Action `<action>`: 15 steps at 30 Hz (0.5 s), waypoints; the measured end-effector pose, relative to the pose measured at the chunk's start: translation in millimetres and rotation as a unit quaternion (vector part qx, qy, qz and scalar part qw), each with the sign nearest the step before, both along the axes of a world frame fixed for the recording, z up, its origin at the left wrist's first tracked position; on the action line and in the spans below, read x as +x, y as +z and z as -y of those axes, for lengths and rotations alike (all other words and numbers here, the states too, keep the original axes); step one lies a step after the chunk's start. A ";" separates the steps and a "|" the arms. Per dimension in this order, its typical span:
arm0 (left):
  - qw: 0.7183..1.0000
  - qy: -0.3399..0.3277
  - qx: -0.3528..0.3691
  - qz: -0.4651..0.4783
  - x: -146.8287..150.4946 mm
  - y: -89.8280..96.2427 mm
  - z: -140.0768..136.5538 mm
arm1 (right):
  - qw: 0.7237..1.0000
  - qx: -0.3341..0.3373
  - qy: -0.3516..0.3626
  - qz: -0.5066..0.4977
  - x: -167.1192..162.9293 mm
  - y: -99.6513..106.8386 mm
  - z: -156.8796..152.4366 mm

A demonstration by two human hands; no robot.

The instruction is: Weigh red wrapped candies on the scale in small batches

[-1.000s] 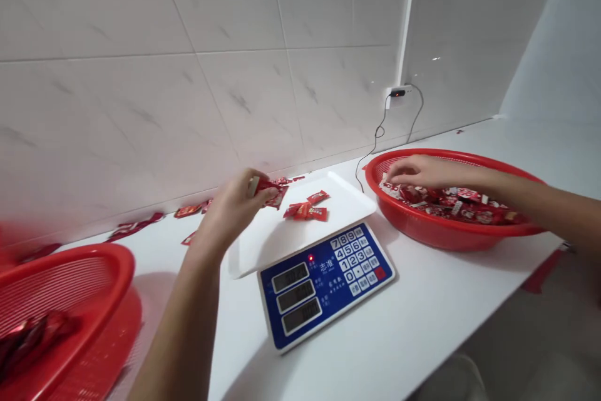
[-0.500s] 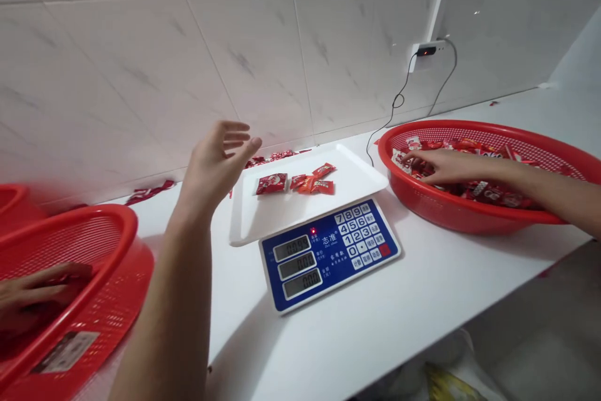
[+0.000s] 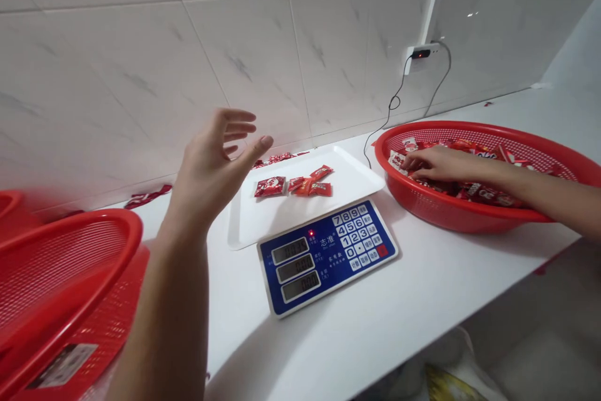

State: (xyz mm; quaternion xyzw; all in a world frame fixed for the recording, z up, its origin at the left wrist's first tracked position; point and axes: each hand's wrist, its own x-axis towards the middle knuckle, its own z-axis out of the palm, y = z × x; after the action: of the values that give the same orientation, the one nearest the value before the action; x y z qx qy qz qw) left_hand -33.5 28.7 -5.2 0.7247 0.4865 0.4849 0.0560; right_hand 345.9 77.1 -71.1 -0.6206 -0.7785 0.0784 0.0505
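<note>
My left hand (image 3: 209, 166) is raised beside the white weighing tray (image 3: 248, 229), its thumb apart from the bent fingers and nothing in it. Below and to its right, one larger dark-red packet (image 3: 270, 187) lies on the tray beside several small red wrapped candies (image 3: 310, 185). In front of the tray is the scale's blue panel (image 3: 328, 257), with lit displays and number keys. My right hand (image 3: 434, 163) reaches into the red plastic basket (image 3: 436, 213) on the right. Its fingers curl down among wrapped candies (image 3: 488, 194); what they grip, if anything, is hidden.
Another red basket (image 3: 113, 276) stands at the left, with a label on its side. Red wrapped pieces (image 3: 148, 196) lie along the tiled wall. A thin cable (image 3: 393, 104) runs from a wall socket (image 3: 420, 55) down behind the scale. The table's front edge runs diagonally at lower right.
Another person's hand has gone from the left basket. My left hand has moved slightly right and up. The top scale reading has dropped. My right hand stays in its basket.
</note>
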 end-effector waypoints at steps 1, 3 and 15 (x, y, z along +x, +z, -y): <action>1.000 0.001 -0.002 -0.001 0.1 0.6 -0.1 | 1.000 -0.004 -0.014 -0.002 -1.8 3.0 0.7; 1.000 0.004 -0.010 -0.002 0.2 2.0 -0.7 | 0.999 0.006 -0.037 -0.018 -5.3 8.3 3.2; 0.998 0.039 -0.035 -0.032 -3.6 6.7 -2.2 | 0.975 0.141 -0.145 -0.097 13.7 35.4 -11.7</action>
State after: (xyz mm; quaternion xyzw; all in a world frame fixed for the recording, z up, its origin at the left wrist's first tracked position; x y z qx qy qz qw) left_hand -37.1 31.0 1.4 0.7178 0.5324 0.4463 0.0469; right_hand 359.6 88.9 -35.7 -0.7029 -0.6749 0.0202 0.2237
